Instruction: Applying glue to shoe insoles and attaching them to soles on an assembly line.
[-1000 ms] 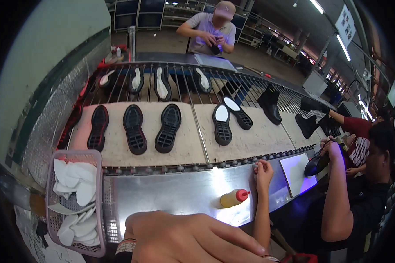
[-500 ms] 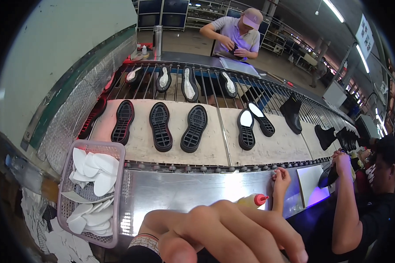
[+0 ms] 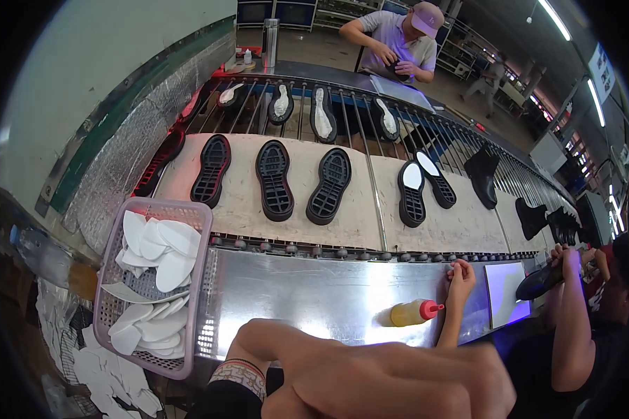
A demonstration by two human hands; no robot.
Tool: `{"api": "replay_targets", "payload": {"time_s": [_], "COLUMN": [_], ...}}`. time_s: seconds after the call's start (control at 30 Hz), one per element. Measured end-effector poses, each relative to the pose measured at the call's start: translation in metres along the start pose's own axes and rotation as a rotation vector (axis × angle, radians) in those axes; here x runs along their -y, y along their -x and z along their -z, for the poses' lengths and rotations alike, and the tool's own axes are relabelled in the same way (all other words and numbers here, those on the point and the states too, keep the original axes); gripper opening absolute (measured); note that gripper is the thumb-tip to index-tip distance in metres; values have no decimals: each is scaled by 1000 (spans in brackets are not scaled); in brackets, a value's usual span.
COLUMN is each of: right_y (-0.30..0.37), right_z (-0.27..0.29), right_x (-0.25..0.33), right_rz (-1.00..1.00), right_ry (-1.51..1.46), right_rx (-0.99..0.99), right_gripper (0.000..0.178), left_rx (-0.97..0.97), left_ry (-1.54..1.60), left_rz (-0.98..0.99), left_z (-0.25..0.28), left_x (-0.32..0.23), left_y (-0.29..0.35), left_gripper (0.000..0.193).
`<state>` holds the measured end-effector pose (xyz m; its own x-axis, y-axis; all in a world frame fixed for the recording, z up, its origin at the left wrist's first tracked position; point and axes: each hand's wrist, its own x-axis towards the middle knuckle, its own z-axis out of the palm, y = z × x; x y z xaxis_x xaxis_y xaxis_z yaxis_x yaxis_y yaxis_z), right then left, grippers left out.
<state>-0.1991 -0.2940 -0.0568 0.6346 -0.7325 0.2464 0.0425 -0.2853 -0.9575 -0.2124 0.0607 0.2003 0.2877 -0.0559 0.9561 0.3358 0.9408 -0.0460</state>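
My left hand (image 3: pixel 412 373) is raised very close at the bottom, its arm bent back from the elbow. Its fingers are blurred and partly out of the picture, so its grip is hidden. Farther off, my right hand (image 3: pixel 461 278) rests at the metal worktop (image 3: pixel 279 286) with its fingers curled in; nothing shows in it. Beside it lies a squeeze bottle (image 3: pixel 410 313) of yellow liquid with a red cap. A lilac plastic basket (image 3: pixel 204 244) at the left holds several white pads (image 3: pixel 178 237). Black shoe soles (image 3: pixel 275 178) lie tread-patterned side up on the conveyor's pale boards.
Two soles (image 3: pixel 411 195) carry white pads at one end. Black boots (image 3: pixel 482 178) stand farther right. A roller rail (image 3: pixel 314 250) edges the conveyor. One person (image 3: pixel 398 45) works across it; another person (image 3: pixel 573 342) at my right holds a black boot (image 3: pixel 538 281) near a white board (image 3: pixel 504 293).
My left hand has turned, its thumb no longer visible, and it uncovers more of the bottle. The whole view has shifted, so the conveyor and basket appear higher and farther right.
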Motion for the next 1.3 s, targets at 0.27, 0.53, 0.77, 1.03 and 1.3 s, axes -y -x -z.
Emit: {"api": "replay_targets", "payload": {"time_s": [0.27, 0.53, 0.77, 1.03, 1.3], "right_y": [-4, 1, 1, -7, 0], "right_z": [-4, 1, -3, -8, -5], "right_x": [-5, 0, -9, 2, -1], "right_rz": [6, -13, -16, 36, 16], "right_ry": [6, 8, 14, 43, 62], "right_rx": [7, 16, -14, 4, 16], "right_gripper": [13, 13, 13, 12, 13], "left_rx": [45, 5, 183, 536, 426], "left_ry": [31, -101, -876, -1391, -1521], "left_rz": [-158, -38, 89, 151, -137], "left_z": [5, 2, 45, 23, 14], "left_x": [10, 0, -25, 0, 3], "left_y": [-6, 9, 15, 32, 27], "left_gripper": [38, 41, 32, 14, 10]}}
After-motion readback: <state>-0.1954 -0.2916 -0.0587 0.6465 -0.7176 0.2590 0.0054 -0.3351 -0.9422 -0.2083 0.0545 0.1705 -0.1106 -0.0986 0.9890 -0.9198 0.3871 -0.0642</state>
